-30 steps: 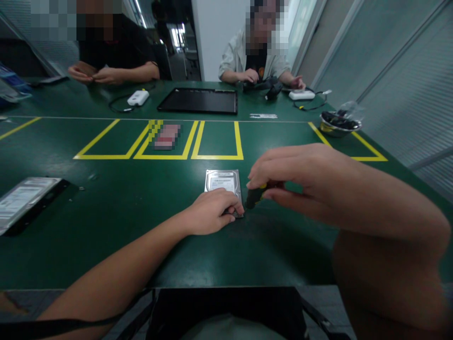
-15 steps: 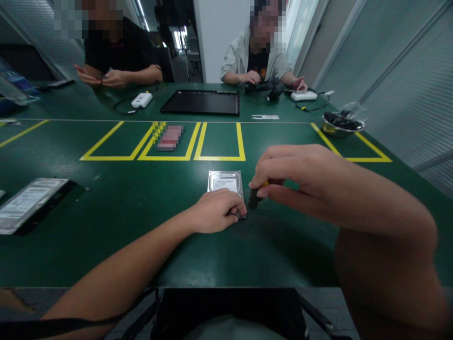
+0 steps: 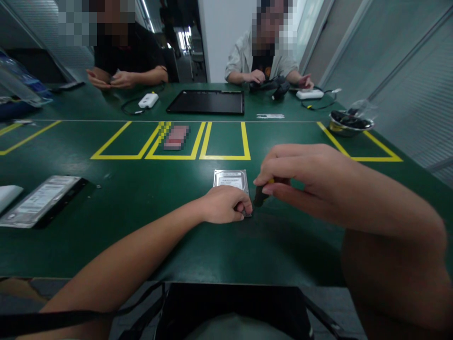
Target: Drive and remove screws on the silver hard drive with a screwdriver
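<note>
A small silver hard drive [image 3: 230, 177] with a white label lies on the green table [image 3: 177, 250] in front of me. My left hand [image 3: 229, 205] rests over its lower part, fingers curled at its near right corner; the hand hides much of the drive. Just right of the drive, my right hand [image 3: 286, 177] pinches a dark tool [image 3: 261, 194] with a bit of yellow at its top. The tool points down beside the drive's right edge, and its tip is too dark to make out.
A larger drive [image 3: 44, 200] lies at the left beside a white object [image 3: 9, 196]. Behind the yellow tape frames are a black panel [image 3: 207, 101] and a white box [image 3: 148, 100]. A metal bowl [image 3: 350, 125] stands back right. Two people sit opposite.
The whole view has shifted slightly, so things appear a little farther right. Both hands keep nearly the same pose at the drive, the tool still in my right hand.
</note>
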`<action>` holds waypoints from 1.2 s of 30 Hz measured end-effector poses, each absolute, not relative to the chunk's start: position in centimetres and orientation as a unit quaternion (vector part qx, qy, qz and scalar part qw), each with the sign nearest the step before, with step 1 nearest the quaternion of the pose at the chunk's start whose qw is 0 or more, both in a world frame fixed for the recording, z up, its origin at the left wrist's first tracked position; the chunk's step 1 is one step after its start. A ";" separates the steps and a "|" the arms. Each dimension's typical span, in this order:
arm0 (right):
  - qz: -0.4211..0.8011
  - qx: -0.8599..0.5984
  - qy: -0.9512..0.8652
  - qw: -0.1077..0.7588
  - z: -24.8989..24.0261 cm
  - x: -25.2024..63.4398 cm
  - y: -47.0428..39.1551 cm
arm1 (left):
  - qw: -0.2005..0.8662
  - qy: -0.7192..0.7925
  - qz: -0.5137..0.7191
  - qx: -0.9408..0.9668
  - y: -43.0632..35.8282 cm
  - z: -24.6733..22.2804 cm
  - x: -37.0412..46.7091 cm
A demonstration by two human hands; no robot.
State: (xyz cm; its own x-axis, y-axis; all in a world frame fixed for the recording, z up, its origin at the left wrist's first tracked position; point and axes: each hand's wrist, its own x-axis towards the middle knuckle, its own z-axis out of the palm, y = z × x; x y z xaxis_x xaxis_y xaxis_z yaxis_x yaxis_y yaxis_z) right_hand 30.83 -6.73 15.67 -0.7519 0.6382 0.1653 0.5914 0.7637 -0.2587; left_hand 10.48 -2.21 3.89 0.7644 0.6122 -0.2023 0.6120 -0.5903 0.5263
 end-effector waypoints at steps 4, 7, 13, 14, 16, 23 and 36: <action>0.086 -0.330 -0.931 0.128 15.5 30.7 -6.8 | 0.302 0.336 0.012 0.892 -2.3 3.9 10.3; 0.079 -0.334 -0.931 0.128 15.4 30.7 -6.7 | 0.297 0.333 0.029 0.895 -2.5 3.8 10.0; 0.069 -0.339 -0.930 0.127 15.4 30.6 -6.7 | 0.291 0.328 0.059 0.897 -3.3 3.4 9.6; 0.066 -0.339 -0.930 0.126 15.4 30.7 -6.8 | 0.291 0.326 0.065 0.897 -3.4 3.3 9.6; 0.063 -0.339 -0.930 0.127 15.5 30.7 -6.9 | 0.288 0.324 0.077 0.898 -3.5 3.0 9.6; 0.065 -0.345 -0.926 0.138 15.6 30.8 -7.3 | 0.290 0.336 0.098 0.891 -3.9 2.7 9.6; 0.081 -0.334 -0.928 0.144 15.8 30.5 -7.1 | 0.281 0.338 0.097 0.893 -3.9 2.4 9.7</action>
State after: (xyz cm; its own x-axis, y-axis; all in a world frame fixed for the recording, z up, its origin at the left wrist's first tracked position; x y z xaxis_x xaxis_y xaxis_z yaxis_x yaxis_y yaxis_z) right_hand 30.51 -7.13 15.77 -0.7361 0.6424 0.2132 0.5960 0.7644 -0.2458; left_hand 9.71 -3.93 2.45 0.7525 0.6584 -0.0174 0.5497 -0.6132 0.5673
